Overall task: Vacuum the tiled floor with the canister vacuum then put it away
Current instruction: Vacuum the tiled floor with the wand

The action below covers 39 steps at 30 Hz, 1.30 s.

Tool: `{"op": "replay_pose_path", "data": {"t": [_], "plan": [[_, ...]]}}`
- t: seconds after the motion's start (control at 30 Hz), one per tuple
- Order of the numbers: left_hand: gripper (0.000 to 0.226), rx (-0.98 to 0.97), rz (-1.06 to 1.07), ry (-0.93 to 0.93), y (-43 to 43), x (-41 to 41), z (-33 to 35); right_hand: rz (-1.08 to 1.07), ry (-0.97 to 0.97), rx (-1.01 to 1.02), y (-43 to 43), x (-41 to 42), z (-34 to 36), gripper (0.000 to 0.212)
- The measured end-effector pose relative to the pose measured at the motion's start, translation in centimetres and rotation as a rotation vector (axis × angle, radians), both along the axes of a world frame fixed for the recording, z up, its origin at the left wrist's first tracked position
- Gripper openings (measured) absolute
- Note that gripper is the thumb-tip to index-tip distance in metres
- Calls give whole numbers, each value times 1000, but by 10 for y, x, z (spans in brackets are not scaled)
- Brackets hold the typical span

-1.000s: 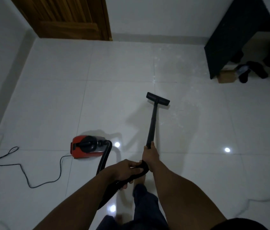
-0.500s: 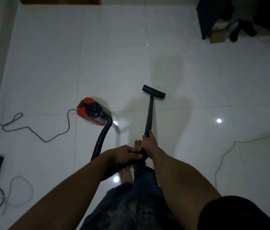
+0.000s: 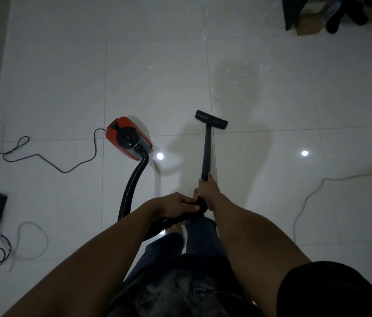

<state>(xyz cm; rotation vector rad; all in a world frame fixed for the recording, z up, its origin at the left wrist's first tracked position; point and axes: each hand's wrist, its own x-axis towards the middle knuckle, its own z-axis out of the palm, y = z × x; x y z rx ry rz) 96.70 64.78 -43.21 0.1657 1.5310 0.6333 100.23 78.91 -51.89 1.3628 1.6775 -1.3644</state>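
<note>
Glossy pale tiles (image 3: 272,202) cover the floor, thin grout lines crossing them and ceiling lights glinting back, with a dusty matte patch ahead. A rounded red and black vacuum (image 3: 128,138) sits left of centre, its ribbed hose (image 3: 132,181) curving to the hands. The right hand (image 3: 207,188) is clenched around the straight black wand (image 3: 206,154), whose flat nozzle (image 3: 211,122) rests on the tile. The left hand (image 3: 176,205) grips the hose end. A thin black cord (image 3: 50,160) trails left. No lettering is legible.

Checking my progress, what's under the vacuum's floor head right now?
The floor head sits on pale tile floor, at a grout line. Dusty patches lie just beyond; anything directly beneath is covered.
</note>
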Motion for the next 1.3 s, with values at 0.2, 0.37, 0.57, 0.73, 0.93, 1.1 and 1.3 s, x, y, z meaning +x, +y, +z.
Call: {"op": "replay_pose_path", "data": {"t": [0.2, 0.37, 0.57, 0.73, 0.93, 1.1, 1.3], "plan": [[58, -17, 11, -23, 45, -23, -10, 154, -80, 109, 58, -18, -110, 73], [57, -41, 32, -44, 109, -54, -14, 138, -31, 80, 108, -62, -24, 64], [54, -44, 179, -110, 195, -97, -16, 250, -27, 73, 199, -120, -24, 63], [54, -27, 271, -100, 247, -142, -22, 366, 2, 85, 255, -179, -31, 65], [56, -33, 301, -88, 279, -203, -24, 396, 31, 97, 285, -246, -35, 66], [52, -16, 313, -95, 295, -273, -25, 428, 43, 111, 302, -316, -35, 66], [52, -10, 295, -96, 307, -370, -23, 429, 33, 114, 315, -412, -33, 65]]}}
